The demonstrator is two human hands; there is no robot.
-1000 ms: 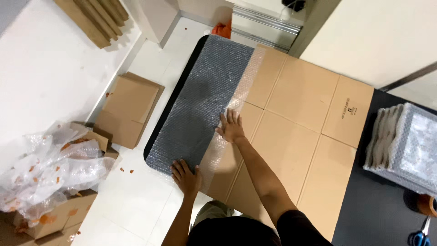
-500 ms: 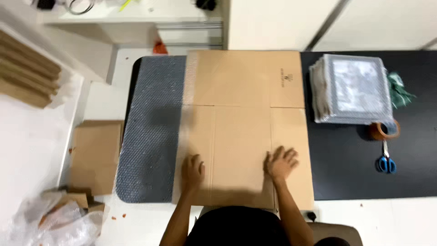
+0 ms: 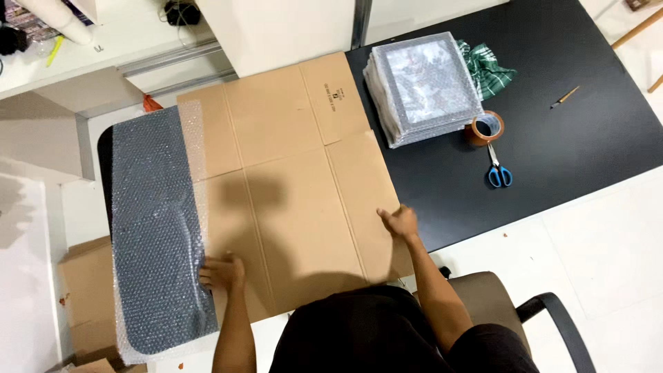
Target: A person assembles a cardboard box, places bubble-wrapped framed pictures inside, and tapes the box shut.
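A large flattened cardboard box lies spread over a black table. A sheet of clear bubble wrap covers the table's left end and runs under the cardboard's left edge. My left hand rests flat on the near left edge of the cardboard, where it meets the bubble wrap. My right hand is at the cardboard's right edge, fingers curled loosely against it, and I cannot tell whether it grips the edge.
A stack of bubble-wrapped flat squares sits on the table's far right part, with a green cloth behind it. A roll of brown tape, blue-handled scissors and a small pencil-like tool lie nearby. A chair stands beside me; loose cardboard lies on the floor.
The camera view has swung, so the table now sits tilted in the frame. My left hand has moved left to the bubble wrap edge and my right hand out to the cardboard's right edge.
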